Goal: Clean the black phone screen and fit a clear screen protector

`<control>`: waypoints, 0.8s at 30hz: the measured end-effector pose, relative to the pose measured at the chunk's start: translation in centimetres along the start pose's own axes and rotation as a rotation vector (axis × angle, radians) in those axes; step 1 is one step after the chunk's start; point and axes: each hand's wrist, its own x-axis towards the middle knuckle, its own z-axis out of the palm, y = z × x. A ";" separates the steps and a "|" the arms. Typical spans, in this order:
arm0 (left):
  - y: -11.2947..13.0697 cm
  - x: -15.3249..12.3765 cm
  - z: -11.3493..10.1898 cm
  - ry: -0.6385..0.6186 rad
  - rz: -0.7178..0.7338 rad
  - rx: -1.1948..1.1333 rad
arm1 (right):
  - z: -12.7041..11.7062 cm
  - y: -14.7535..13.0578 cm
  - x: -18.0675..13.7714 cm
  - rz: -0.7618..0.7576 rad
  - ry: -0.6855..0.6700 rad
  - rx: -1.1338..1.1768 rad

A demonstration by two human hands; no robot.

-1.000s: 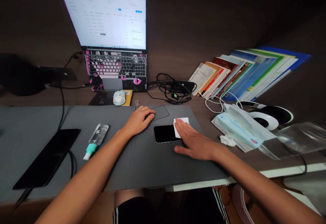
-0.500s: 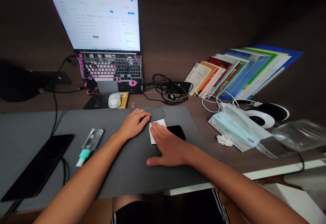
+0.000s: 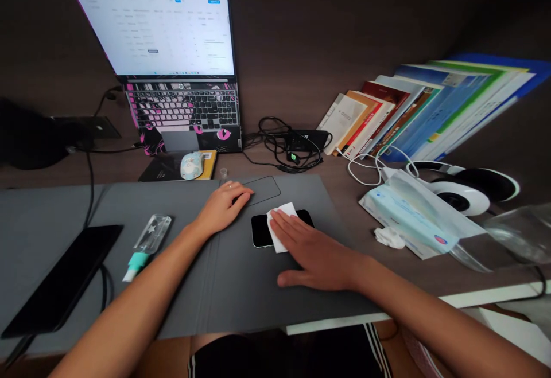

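My right hand (image 3: 321, 256) lies flat with its fingers stretched over a folded white wipe (image 3: 278, 240), pressing it on the dark screen of a phone (image 3: 260, 231). Bare screen shows on both sides of the wipe, and the phone rests face up on the grey desk mat (image 3: 245, 303). My left hand (image 3: 221, 206) rests on the mat farther back, fingers loosely bent and thumb apart. Its fingertips are at the left end of a clear, black-edged sheet (image 3: 264, 190) that looks like a screen protector. Whether they touch it I cannot tell.
Left of my arm lie a clear spray bottle (image 3: 152, 234) and a black tablet (image 3: 64, 280). Behind are a laptop (image 3: 181, 108), a mouse (image 3: 191, 166) and tangled cables (image 3: 279, 143). On the right are books (image 3: 374, 117), headphones (image 3: 469, 191), a wipe pack (image 3: 408, 217) and crumpled tissue (image 3: 390, 237).
My right hand has slid the wipe rightward across the phone, uncovering the screen's left end. My left hand has stayed in nearly the same place. The view has shifted slightly.
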 end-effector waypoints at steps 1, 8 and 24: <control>0.0 0.0 0.0 -0.001 0.000 0.004 | -0.1 0.4 -0.4 0.012 0.001 -0.011; 0.0 0.0 -0.2 0.025 -0.037 0.039 | -0.2 2.7 -3.7 0.091 0.049 -0.057; 0.6 -0.4 -0.1 -0.087 -0.134 0.198 | -4.4 8.0 0.7 -0.011 0.677 -0.227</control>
